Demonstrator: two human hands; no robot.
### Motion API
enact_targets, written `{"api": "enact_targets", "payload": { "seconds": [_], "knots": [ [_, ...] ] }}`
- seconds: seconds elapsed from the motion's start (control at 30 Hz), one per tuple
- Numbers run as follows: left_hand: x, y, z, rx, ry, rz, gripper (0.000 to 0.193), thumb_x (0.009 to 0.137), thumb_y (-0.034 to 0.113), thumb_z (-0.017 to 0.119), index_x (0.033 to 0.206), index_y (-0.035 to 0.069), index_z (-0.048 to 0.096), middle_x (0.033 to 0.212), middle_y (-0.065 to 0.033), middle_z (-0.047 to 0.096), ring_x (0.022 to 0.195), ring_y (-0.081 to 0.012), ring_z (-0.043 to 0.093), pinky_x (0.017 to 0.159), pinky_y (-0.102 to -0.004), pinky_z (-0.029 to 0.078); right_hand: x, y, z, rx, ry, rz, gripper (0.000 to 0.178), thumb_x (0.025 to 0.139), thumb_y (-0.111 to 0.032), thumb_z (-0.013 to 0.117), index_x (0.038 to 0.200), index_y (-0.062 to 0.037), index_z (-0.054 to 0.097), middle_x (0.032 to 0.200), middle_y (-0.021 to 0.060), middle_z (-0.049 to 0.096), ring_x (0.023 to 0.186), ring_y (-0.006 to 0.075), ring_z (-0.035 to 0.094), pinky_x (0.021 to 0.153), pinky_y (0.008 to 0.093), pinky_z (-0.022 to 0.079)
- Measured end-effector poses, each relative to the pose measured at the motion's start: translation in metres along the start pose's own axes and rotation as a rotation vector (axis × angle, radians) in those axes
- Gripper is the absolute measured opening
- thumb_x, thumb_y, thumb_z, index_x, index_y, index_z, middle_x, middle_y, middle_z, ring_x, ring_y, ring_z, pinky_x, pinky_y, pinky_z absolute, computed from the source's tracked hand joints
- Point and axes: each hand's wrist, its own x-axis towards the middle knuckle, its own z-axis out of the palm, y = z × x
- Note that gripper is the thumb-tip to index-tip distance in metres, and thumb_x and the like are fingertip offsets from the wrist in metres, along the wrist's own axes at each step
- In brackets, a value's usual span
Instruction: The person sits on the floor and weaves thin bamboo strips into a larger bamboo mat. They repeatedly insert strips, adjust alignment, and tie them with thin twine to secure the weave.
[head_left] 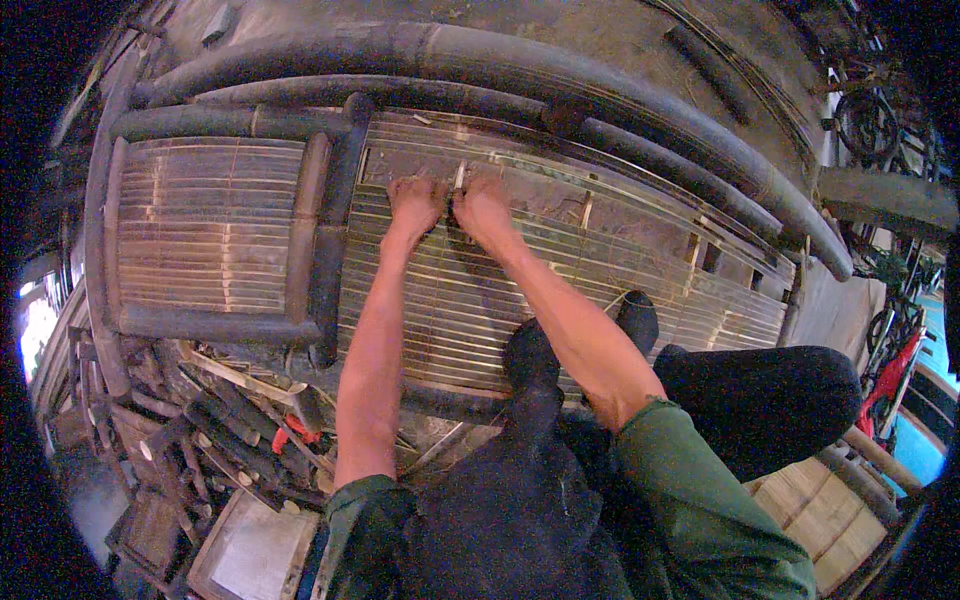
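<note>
One left hand (415,205), one right hand (482,210), over bench slats (440,310).
Both curled; slats lie beneath and toward the body; pale stick (460,175) beside right hand; cannot tell whether either grips anything.

A head-worn fisheye camera is looking down from above. It is facing the hands (415,205) from nearby.

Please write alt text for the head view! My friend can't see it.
A person's bare left-hand grip and right-hand grip nearly meet over a long brown slatted bamboo panel framed by thick dark round poles. A short pale strip shows beside them.
</note>
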Motion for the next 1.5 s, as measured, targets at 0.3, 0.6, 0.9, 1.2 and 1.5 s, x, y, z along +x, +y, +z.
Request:
{"api": "enact_targets", "payload": {
  "seconds": [0.3, 0.6, 0.9, 1.2, 1.5],
  "knots": [
    [0.000, 0.018, 0.006, 0.205, 0.022, -0.121, 0.032, 0.081, 0.031, 0.048, 0.090, 0.008, 0.068, 0.098, -0.0134, 0.064, 0.097, -0.0347, 0.057, 0.096, -0.0508, 0.027, 0.017, -0.004, -0.027, 0.978, -0.829, 0.490, 0.046, 0.097, -0.042, 0.030, 0.082, -0.0052, 0.055, 0.058, 0.0050, 0.053, 0.046, 0.0131, 0.047, 0.042, 0.0313, 0.042],
    [0.013, 0.035, -0.006, 0.131, -0.081, -0.295, 0.029, 0.079, 0.029, 0.052, 0.091, 0.010, 0.070, 0.101, -0.0122, 0.064, 0.104, -0.0345, 0.053, 0.101, -0.0496, 0.026, 0.015, -0.012, -0.037, 1.274, -0.930, 0.814, 0.045, 0.095, -0.049, 0.032, 0.075, -0.0125, 0.048, 0.055, -0.0032, 0.043, 0.043, 0.0081, 0.033, 0.037, 0.0231, 0.033],
    [0.012, 0.024, 0.019, 0.211, 0.082, -0.250, 0.032, 0.083, 0.038, 0.050, 0.093, 0.015, 0.070, 0.111, -0.0085, 0.061, 0.112, -0.0333, 0.048, 0.104, -0.0507, 0.022, 0.010, -0.007, -0.027, 1.210, -0.867, 0.736, 0.047, 0.095, -0.050, 0.031, 0.074, -0.0116, 0.049, 0.057, -0.0020, 0.045, 0.047, 0.0089, 0.037, 0.040, 0.0238, 0.035],
    [0.010, 0.009, 0.030, 0.073, 0.180, -0.166, 0.032, 0.082, 0.044, 0.051, 0.082, 0.019, 0.071, 0.099, -0.0062, 0.065, 0.102, -0.0345, 0.053, 0.103, -0.0525, 0.021, -0.005, 0.002, -0.015, 0.986, -0.627, 0.632, 0.033, 0.097, -0.033, 0.035, 0.092, -0.0059, 0.053, 0.059, 0.0010, 0.051, 0.046, 0.0093, 0.043, 0.038, 0.0275, 0.039],
    [0.016, 0.016, 0.020, 0.124, -0.043, -0.270, 0.038, 0.085, 0.044, 0.046, 0.093, 0.014, 0.069, 0.101, -0.0123, 0.064, 0.103, -0.0370, 0.052, 0.102, -0.0530, 0.021, 0.015, -0.006, -0.029, 1.348, -0.948, 0.787, 0.029, 0.096, -0.032, 0.039, 0.078, -0.0113, 0.050, 0.055, -0.0008, 0.048, 0.045, 0.0087, 0.043, 0.038, 0.0271, 0.037]
  ]
}}
